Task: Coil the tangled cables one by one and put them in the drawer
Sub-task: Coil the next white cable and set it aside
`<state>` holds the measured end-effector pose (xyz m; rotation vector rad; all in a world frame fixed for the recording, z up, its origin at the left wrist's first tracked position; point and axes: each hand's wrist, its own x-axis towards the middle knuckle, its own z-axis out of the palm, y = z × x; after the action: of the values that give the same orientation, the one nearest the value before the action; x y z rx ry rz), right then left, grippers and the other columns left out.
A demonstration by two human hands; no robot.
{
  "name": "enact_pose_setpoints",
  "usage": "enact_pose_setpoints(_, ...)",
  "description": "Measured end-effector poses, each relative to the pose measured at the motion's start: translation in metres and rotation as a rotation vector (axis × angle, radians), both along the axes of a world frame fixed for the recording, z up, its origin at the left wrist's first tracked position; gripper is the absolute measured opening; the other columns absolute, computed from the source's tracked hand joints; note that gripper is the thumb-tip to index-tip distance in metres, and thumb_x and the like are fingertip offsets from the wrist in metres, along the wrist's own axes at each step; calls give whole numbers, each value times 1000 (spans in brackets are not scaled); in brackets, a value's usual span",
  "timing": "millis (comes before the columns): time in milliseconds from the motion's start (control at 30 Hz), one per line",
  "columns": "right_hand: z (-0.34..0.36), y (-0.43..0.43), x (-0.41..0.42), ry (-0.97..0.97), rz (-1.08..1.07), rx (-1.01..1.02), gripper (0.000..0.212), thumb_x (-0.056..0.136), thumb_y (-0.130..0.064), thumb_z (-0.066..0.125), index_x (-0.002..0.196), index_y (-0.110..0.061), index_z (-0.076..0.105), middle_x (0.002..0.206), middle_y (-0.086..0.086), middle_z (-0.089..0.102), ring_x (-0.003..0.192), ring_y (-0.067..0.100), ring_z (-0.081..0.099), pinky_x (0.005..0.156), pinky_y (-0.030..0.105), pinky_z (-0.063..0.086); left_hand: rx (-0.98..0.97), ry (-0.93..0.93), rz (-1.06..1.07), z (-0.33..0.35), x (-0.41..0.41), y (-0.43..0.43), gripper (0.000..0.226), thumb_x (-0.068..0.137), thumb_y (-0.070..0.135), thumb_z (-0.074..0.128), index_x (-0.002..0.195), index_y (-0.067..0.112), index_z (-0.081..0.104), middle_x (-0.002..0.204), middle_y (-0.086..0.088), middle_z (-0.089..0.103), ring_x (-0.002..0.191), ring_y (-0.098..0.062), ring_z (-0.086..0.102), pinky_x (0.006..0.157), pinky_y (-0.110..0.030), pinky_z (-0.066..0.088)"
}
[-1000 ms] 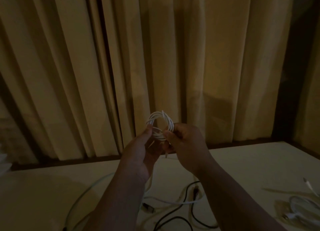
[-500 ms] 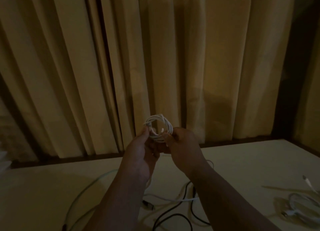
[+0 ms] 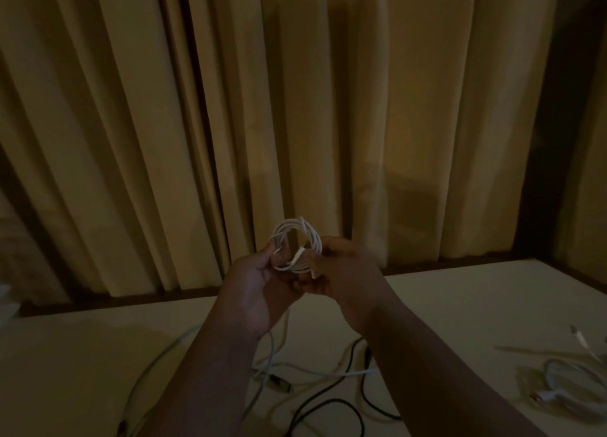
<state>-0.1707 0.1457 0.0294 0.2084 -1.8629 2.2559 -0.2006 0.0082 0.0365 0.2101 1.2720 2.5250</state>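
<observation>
A white cable coil (image 3: 295, 231) is held up in front of the curtain, above the table. My left hand (image 3: 259, 282) pinches its left side between thumb and fingers. My right hand (image 3: 345, 272) grips its right side, with the cable's end sticking out near my fingers. Below my arms, a tangle of white, pale green and black cables (image 3: 315, 381) lies on the table. No drawer is visible.
A pale table (image 3: 82, 354) spreads below, its far edge against a yellow curtain (image 3: 295, 108). Another bundle of white cable (image 3: 565, 390) lies at the table's right edge. A pale object (image 3: 5, 300) sits at the far left.
Both hands and the coil have shifted slightly lower. The coil has turned a little between my fingers, and the cable's end now sits nearer my right hand.
</observation>
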Motion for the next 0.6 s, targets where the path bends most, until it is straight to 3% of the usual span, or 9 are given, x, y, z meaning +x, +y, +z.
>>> enact_pose_setpoints(100,2,10,4,-30,185,50,17,96,-5,62,110,-1,71,107,22,73,88,26,72,78,38,60,-66,12,-49,5,0,-9,29,86,23,54,100,4,71,89,-13,62,75,-28,62,69,-37,42)
enact_pose_setpoints(200,3,22,6,-13,313,124,21,96,-8,61,114,0,70,112,16,73,102,29,70,90,46,57,-117,39,-77,9,3,-12,33,100,20,42,107,4,69,63,-2,52,66,-23,56,63,-33,49)
enact_pose_setpoints(267,4,25,6,-7,291,157,22,97,-11,61,114,1,69,113,15,73,105,30,69,92,48,56,-187,73,-37,11,6,-8,30,104,22,41,110,7,65,59,2,47,58,-18,49,56,-28,43)
enact_pose_setpoints(333,6,27,5,12,207,143,23,97,-12,62,116,-2,70,111,18,73,104,33,71,93,48,58,-219,121,25,12,7,-6,23,103,22,46,106,8,65,63,0,58,54,-17,52,56,-30,40)
enact_pose_setpoints(433,8,27,3,54,75,34,22,98,-6,60,117,0,69,113,25,70,106,42,69,92,54,58,-201,156,126,14,10,0,13,98,15,58,94,5,64,71,-7,70,54,-20,61,51,-30,50)
enact_pose_setpoints(500,11,26,3,62,22,-9,20,97,-4,60,114,-1,70,108,25,71,102,40,71,87,50,60,-186,198,163,14,10,2,8,94,11,61,95,4,65,77,-8,72,58,-17,67,50,-28,55)
enact_pose_setpoints(600,16,23,5,59,-10,-10,16,96,-6,63,109,-1,71,92,15,75,91,30,74,82,44,62,-156,221,188,14,10,1,26,78,12,70,101,2,67,82,-9,74,66,-16,70,60,-30,58)
